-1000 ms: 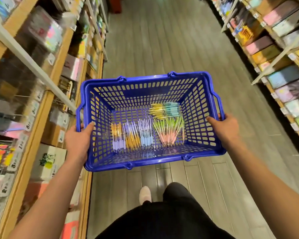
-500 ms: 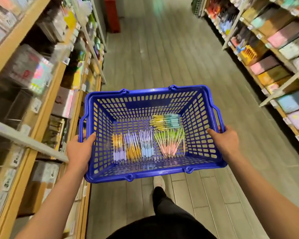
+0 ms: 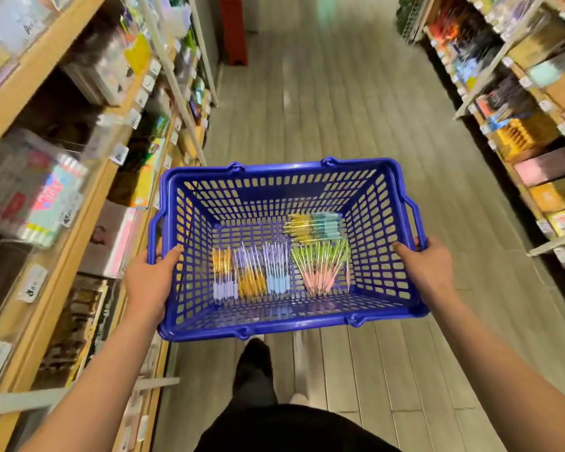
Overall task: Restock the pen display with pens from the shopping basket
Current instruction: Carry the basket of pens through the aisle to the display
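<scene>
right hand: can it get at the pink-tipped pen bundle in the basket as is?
Probably not yet. The right hand is gripping the blue basket rim, and the left hand holds the opposite side. The pink-tipped pens lie uncovered under the open top, so access is clear once that hand lets go.

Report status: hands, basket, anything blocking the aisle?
Left hand and right hand each grip a side rim of the blue shopping basket. Pen bundles lie on its floor, none taken out. Aisle floor ahead open; red stand far off.
</scene>
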A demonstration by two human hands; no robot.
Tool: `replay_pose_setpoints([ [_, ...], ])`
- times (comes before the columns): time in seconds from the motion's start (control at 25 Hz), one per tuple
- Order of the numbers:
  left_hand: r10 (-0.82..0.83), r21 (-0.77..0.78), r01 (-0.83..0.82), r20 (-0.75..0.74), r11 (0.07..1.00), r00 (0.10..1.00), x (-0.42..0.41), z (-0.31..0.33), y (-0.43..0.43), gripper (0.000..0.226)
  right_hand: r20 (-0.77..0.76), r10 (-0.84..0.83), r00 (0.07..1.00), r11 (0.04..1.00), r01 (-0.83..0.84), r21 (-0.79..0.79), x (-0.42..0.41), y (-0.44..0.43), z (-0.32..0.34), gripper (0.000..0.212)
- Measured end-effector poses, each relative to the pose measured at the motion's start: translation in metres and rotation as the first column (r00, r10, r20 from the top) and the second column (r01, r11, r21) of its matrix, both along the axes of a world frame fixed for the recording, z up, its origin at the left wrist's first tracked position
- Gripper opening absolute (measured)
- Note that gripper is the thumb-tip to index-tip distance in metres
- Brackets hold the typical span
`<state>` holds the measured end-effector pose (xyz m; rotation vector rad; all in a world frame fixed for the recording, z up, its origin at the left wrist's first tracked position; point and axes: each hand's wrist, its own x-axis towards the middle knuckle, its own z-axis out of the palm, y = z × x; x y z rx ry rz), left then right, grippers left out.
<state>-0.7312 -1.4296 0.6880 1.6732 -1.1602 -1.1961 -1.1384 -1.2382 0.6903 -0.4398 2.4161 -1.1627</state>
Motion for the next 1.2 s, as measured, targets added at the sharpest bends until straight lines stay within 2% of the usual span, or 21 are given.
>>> replay_pose_setpoints([
  [0.32, 0.002, 0.033, -0.004, 0.06, 0.999, 0.998, -0.06, -0.013, -0.223, 0.023, 0.004, -0.01, 1.0, 0.999, 0.01, 0.03, -0.057, -0.211, -0.008, 0.034],
  [0.44, -0.024, 0.042, 0.023, 0.029, 0.999, 0.999, -0.084, -0.007, -0.299, 0.022, 0.015, -0.025, 1.0, 0.999, 0.024, 0.041, -0.078, -0.277, -0.001, 0.04],
  [0.64, -0.052, 0.031, 0.05, 0.065, 0.998, 0.997, -0.137, -0.006, -0.413, 0.024, 0.024, -0.043, 0.999, 0.999, 0.042, 0.024, -0.125, -0.384, 0.002, 0.036],
  [0.92, -0.028, 0.012, 0.027, 0.063, 1.0, 0.998, -0.242, -0.018, -0.55, 0.018, 0.048, -0.045, 0.998, 0.999, 0.045, 0.008, -0.233, -0.53, -0.026, 0.039],
  [1.2, 0.027, 0.054, -0.031, 0.067, 0.998, 0.997, -0.346, -0.01, -0.678, 0.02, 0.08, 0.021, 0.997, 1.0, -0.02, -0.009, -0.347, -0.673, -0.012, 0.038],
])
